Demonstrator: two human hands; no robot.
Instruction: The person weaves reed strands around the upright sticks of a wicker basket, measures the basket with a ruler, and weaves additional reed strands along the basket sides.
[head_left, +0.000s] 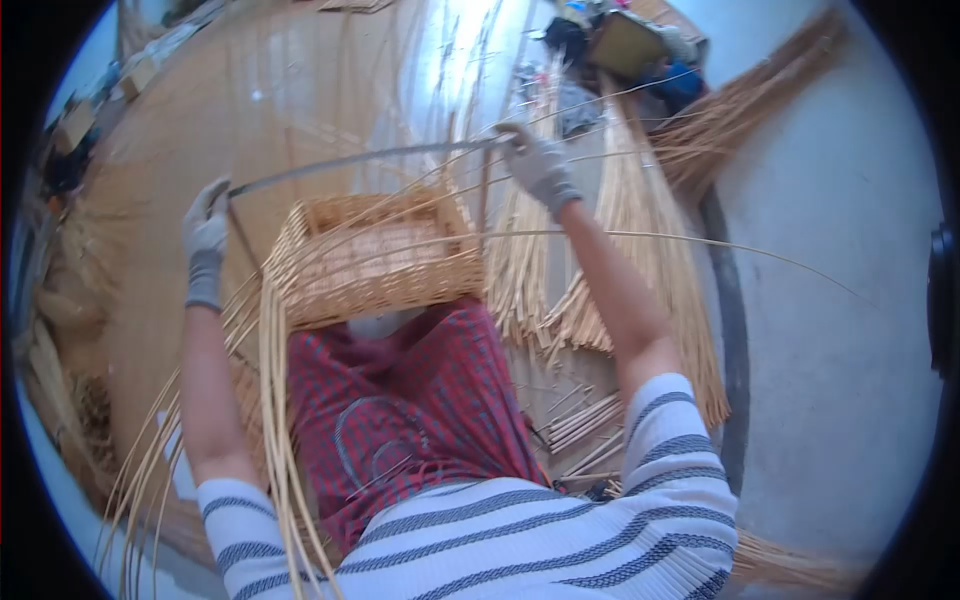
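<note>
A partly woven wicker basket [375, 288] rests at my lap, with long loose canes [275, 400] trailing from its left side and others sticking out to the right. Above its far side, a thin grey strip [360, 160], slightly bowed, spans between my two hands. My left hand [207, 225], in a pale glove, is closed at the strip's left end, near an upright stick [244, 238]. My right hand [540, 168], also gloved, is closed around the right end, beside another upright stick [485, 190]. Whether the strip is metal or something else I cannot make out.
Bundles of long canes [655, 270] lie on the floor to the right, with short cut sticks [585, 425] nearer me. Darker canes [755, 105] lean at the upper right beside a heap of items [625, 45]. A red checked cloth [400, 400] covers my lap.
</note>
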